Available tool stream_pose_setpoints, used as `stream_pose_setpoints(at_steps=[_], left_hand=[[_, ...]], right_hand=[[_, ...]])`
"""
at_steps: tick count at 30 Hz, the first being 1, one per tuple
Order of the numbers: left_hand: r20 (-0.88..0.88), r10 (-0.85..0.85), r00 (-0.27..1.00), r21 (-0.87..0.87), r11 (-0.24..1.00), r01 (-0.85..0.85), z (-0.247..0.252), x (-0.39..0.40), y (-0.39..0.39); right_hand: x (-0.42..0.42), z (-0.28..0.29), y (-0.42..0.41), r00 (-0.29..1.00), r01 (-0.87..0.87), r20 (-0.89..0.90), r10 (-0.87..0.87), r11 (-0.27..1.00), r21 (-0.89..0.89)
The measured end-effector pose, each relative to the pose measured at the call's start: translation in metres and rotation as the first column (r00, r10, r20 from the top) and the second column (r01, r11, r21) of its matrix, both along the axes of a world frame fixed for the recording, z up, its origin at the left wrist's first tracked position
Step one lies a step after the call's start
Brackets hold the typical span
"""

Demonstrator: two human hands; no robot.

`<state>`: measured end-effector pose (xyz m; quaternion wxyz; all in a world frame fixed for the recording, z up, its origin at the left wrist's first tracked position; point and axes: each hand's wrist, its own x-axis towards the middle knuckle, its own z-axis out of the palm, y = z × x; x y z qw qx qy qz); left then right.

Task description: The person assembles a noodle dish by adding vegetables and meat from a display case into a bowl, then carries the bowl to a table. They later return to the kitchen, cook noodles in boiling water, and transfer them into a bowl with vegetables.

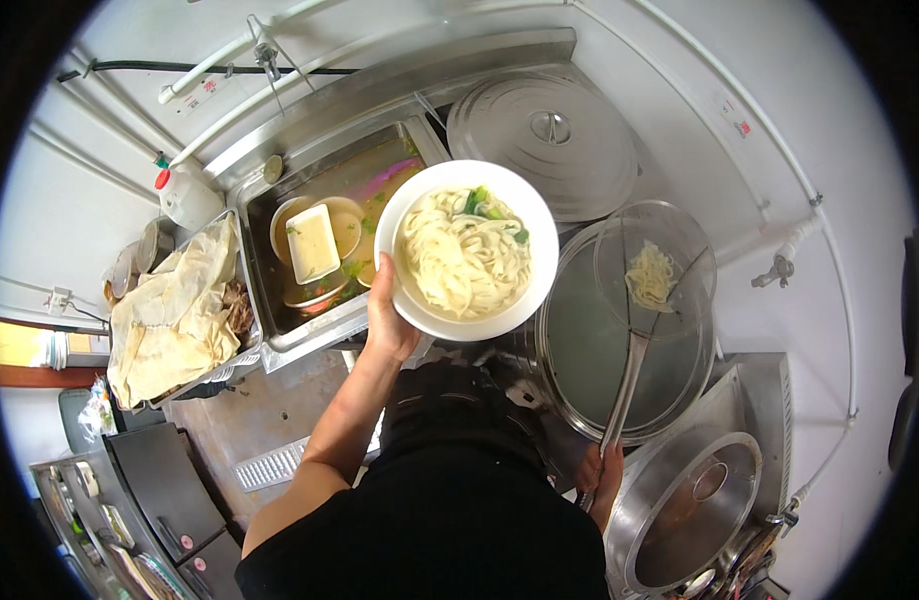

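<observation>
My left hand (393, 315) grips the left rim of a white bowl (540, 251), which is held over the area between the sink and the pot. Wide pale noodles (463, 259) and some green leaves (485, 204) fill the bowl. Low at the right, my right hand (602, 476) is closed round the handle of a long-handled wire strainer (630, 382). The strainer's basket lies over the far edge of a large steel pot (590, 360) of cloudy liquid, and a small clump of noodles (651, 277) rests in it.
A steel sink (302, 345) holds murky water, bowls and a white rectangular dish (314, 244). Left of it, a cloth (174, 322) partly covers a crate. A large round lid (545, 146) lies behind the pot. Nearer on the right stands a wide steel basin (684, 517). Taps and pipes line the walls.
</observation>
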<state>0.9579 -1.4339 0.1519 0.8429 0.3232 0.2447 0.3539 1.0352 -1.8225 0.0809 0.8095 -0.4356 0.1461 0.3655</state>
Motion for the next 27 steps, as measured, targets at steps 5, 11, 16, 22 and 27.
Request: stream_pose_setpoints(at_steps=[5, 11, 16, 22, 27], left_hand=[[-0.021, 0.094, 0.995, -0.029, 0.995, -0.094, -0.007, -0.029, -0.011], [-0.041, 0.181, 0.983, -0.076, 0.980, -0.184, -0.020, -0.057, -0.014], [-0.032, 0.270, 0.962, -0.044, 0.961, -0.271, -0.019, -0.082, -0.001], [-0.062, 0.339, 0.939, -0.045, 0.939, -0.341, -0.027, -0.114, -0.012], [-0.146, 0.426, 0.893, -0.080, 0.895, -0.440, -0.019, -0.150, -0.007]], right_hand=[[0.047, 0.012, 0.038, 0.996, -0.091, 0.028, 0.086, 0.965, 0.247], [0.098, 0.025, 0.114, 0.977, -0.213, 0.063, 0.203, 0.919, 0.332], [0.177, 0.008, 0.212, 0.918, -0.384, 0.140, 0.370, 0.749, 0.540], [0.253, -0.039, 0.339, 0.918, -0.381, 0.062, 0.392, 0.828, 0.412], [0.253, -0.059, 0.423, 0.901, -0.433, 0.115, 0.418, 0.872, 0.227]])
